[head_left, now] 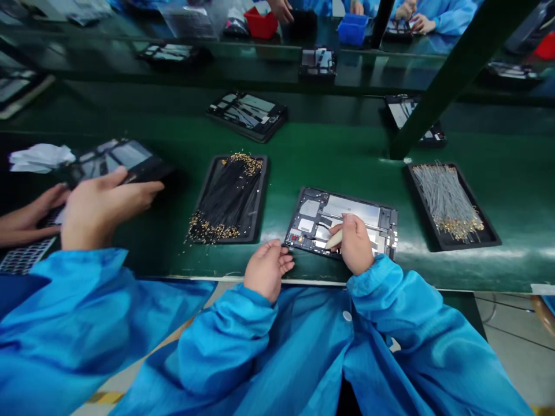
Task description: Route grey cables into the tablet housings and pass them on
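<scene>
An opened tablet (310,211), its inner boards and battery showing, lies at the table's front edge. My right hand (358,242) is over its right part, closed on a cream-coloured pry stick (335,239) whose tip points down at the tablet's lower edge. By the tablet's lower left corner is my left hand (266,268), thumb and fingers pinched together; what they hold, if anything, is too small to make out. To the left lies a tray of black cables (229,196) with gold-coloured ends. A tray of grey cables (448,199) sits on the right.
A co-worker's hand (99,202) at left carries another opened tablet (125,159), blurred. More opened tablets, including one tablet (249,112) behind the black cables, rest on the green table (338,150). A slanted green post (455,69) rises at right. Other people work across the table.
</scene>
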`<state>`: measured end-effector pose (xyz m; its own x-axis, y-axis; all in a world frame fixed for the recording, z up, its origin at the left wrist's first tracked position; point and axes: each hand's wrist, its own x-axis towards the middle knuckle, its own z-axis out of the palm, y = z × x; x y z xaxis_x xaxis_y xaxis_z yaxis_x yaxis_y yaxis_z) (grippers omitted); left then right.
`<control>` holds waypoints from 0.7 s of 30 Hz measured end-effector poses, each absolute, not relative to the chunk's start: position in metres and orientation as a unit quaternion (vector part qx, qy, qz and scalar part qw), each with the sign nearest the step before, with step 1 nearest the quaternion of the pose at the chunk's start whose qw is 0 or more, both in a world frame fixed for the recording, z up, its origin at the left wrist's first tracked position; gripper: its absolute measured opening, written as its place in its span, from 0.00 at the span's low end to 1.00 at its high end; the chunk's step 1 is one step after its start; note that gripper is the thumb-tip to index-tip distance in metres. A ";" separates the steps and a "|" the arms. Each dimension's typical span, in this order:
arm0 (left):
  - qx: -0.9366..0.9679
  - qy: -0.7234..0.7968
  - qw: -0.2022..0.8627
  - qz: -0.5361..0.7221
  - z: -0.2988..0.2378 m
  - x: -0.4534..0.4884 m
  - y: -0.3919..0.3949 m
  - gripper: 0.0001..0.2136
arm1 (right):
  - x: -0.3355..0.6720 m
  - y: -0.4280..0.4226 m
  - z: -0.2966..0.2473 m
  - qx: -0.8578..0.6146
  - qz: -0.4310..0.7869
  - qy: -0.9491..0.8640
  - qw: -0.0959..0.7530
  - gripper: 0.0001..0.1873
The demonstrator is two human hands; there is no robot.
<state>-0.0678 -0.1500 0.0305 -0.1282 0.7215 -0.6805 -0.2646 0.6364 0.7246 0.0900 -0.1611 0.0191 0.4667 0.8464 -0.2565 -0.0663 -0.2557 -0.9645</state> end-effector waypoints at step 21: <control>0.243 0.592 0.765 0.069 0.029 -0.068 -0.167 0.13 | 0.085 -0.129 0.043 -0.684 0.385 -0.606 0.127 0.14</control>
<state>-0.0683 -0.1673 0.0293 0.2892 0.3942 -0.8723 0.1820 0.8720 0.4544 0.0852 -0.1292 0.0434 -0.0309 0.9273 -0.3730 0.7316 -0.2333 -0.6406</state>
